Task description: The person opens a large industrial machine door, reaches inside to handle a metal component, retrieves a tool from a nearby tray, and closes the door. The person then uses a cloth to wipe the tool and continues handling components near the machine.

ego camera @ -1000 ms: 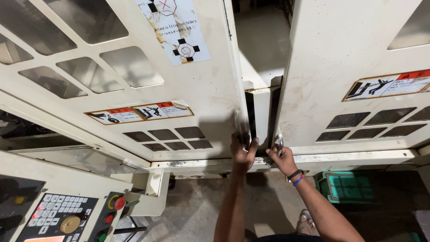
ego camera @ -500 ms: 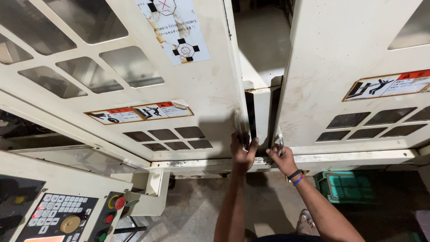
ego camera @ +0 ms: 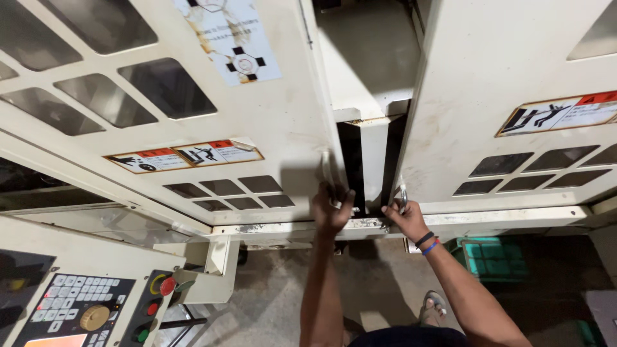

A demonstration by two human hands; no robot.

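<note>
Two cream sliding machine doors stand slightly apart with a dark gap between them. My left hand [ego camera: 331,209] grips the metal handle [ego camera: 326,168] at the edge of the left door [ego camera: 212,122]. My right hand [ego camera: 403,217], with dark and blue bands on the wrist, grips the metal handle [ego camera: 403,193] at the edge of the right door [ego camera: 501,96]. Both doors have small dark window panes and warning stickers. The inside of the machine shows through the gap as a pale panel [ego camera: 369,58].
A control panel [ego camera: 83,308] with a keypad, a yellow dial, and red and green buttons sits at the lower left. A green crate [ego camera: 495,257] lies on the concrete floor under the right door. My sandalled foot [ego camera: 434,305] shows below.
The two doors stand a little farther apart than before. Both hands keep their hold on the handles.
</note>
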